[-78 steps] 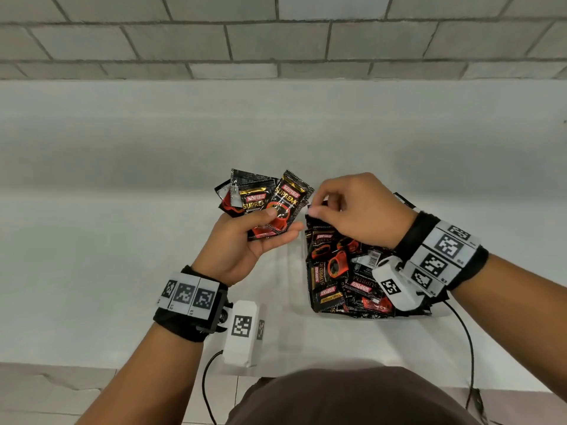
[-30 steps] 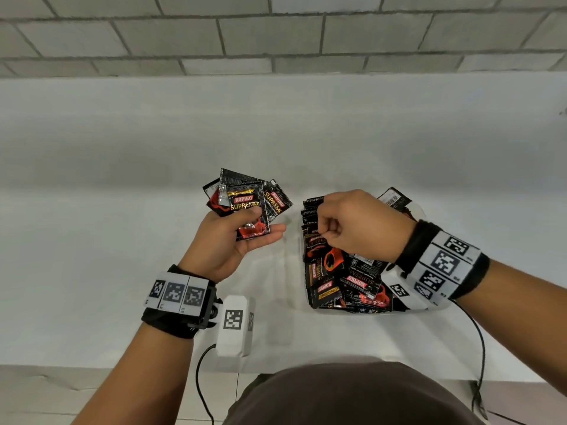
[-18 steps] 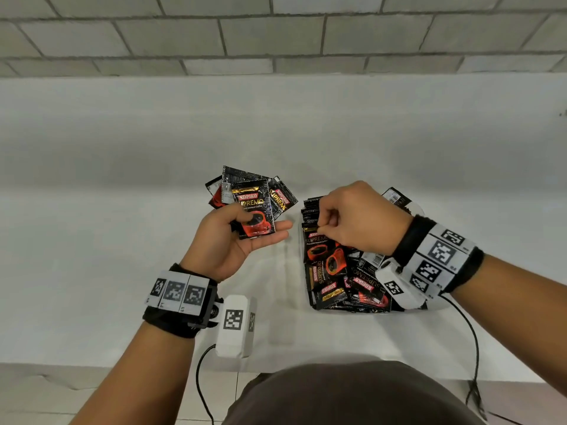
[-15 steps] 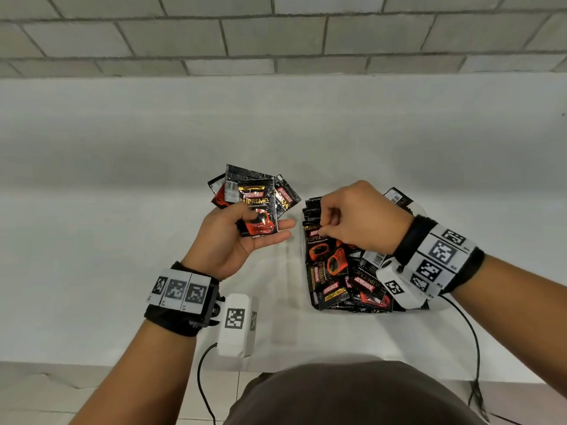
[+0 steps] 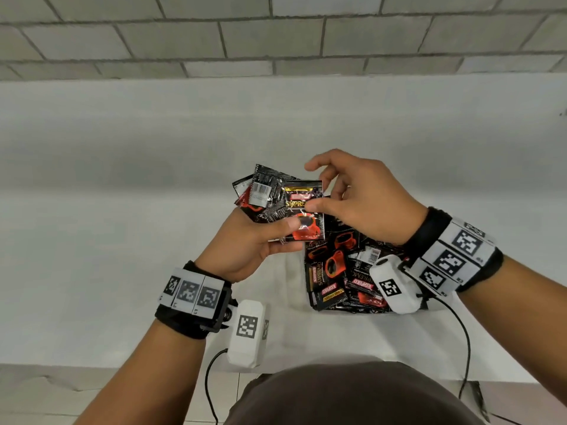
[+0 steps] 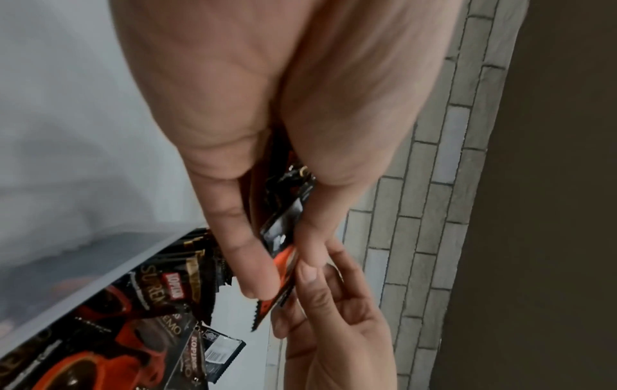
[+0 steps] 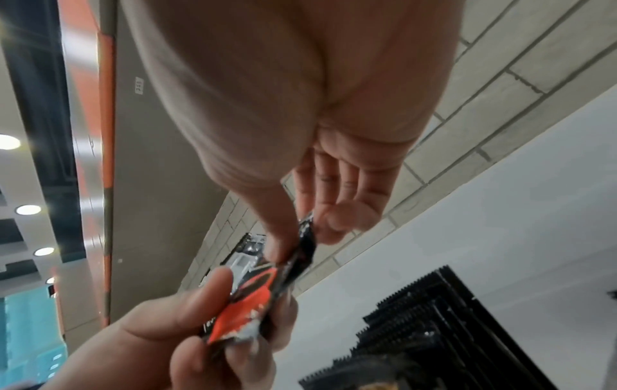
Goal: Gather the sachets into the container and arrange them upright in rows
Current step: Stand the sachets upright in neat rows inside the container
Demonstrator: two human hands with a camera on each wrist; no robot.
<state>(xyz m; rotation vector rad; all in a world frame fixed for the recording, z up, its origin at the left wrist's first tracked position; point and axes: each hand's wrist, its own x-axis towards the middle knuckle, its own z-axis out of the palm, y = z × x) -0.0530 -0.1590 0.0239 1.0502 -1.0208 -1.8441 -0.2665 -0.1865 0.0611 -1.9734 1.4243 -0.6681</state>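
over white counter (image 5: 107,256), both hands (image 5: 365,204) pinching front sachet (image 5: 303,210)

You face a white counter (image 5: 122,240) backed by a grey brick wall (image 5: 276,35). Round ceiling lights (image 7: 28,209) appear in the right wrist view.

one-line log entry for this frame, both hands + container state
left hand: holds sachet bundle | right hand: pinches front sachet of it | container: sachets mostly jumbled, some upright at far end
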